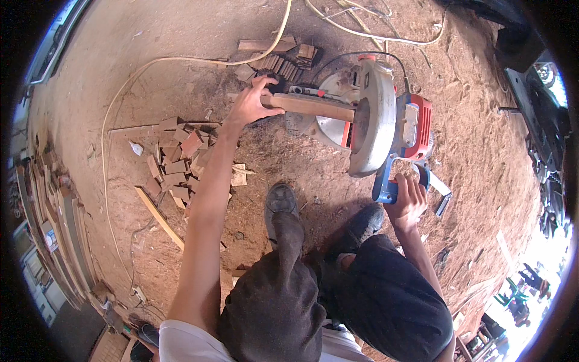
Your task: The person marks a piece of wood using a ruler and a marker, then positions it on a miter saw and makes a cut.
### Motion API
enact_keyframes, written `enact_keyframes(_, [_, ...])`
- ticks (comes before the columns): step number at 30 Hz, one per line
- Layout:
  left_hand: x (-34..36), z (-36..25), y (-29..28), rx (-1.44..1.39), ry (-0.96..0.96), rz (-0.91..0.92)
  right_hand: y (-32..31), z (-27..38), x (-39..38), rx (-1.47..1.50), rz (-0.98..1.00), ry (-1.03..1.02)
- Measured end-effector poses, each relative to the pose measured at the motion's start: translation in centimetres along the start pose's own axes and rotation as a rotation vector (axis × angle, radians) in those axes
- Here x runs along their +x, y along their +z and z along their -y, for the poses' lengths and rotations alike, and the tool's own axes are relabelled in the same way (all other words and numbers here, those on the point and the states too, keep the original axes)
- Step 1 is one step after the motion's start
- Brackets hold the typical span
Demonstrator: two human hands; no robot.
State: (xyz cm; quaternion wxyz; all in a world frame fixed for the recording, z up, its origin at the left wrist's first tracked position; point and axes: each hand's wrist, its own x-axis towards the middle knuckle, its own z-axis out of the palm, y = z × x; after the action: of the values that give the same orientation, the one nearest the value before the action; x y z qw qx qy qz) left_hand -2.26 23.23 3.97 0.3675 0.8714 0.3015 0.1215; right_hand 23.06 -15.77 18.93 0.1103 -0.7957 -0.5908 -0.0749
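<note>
A mitre saw (377,114) with a round grey blade guard, a red motor housing and a blue handle sits on the dusty ground in front of me. My right hand (406,196) is wrapped round its handle (386,187). On the saw's base lies a brown wooden strip (316,107), its right end reaching the guard. My left hand (254,107) grips the strip near its left end, thumb on the near side and fingers bent over the far side. The blade is hidden by the guard, so I cannot tell whether it touches the wood.
Cut wooden blocks (181,160) lie heaped to the left, with more stacked pieces (280,65) beyond my left hand. A yellowish cable (160,59) loops across the ground. Long boards (54,223) lie along the far left. My shoes (281,199) are near the saw.
</note>
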Motion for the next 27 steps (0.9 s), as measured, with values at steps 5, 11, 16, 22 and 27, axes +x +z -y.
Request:
enact_keyframes(5, [0.3, -0.5, 0.0, 0.003, -0.044, 0.038, -0.3, 0.1, 0.2, 0.0, -0.012, 0.004])
enact_keyframes(11, [-0.2, -0.6, -0.5, 0.006, -0.054, 0.046, -0.5, 0.5, 0.5, 0.011, 0.004, 0.01])
enact_keyframes(16, [0.0, -1.8, -1.0, -0.036, -0.133, 0.073, -1.1, 0.2, 0.8, 0.01, 0.039, 0.007])
enact_keyframes(22, [0.2, -1.4, -0.3, -0.042, -0.117, 0.065, -1.5, 0.3, 1.0, 0.011, 0.031, 0.032])
enact_keyframes(27, [0.2, -0.5, -0.2, 0.007, -0.1, 0.063, -1.1, 0.3, 0.7, 0.006, 0.037, 0.027])
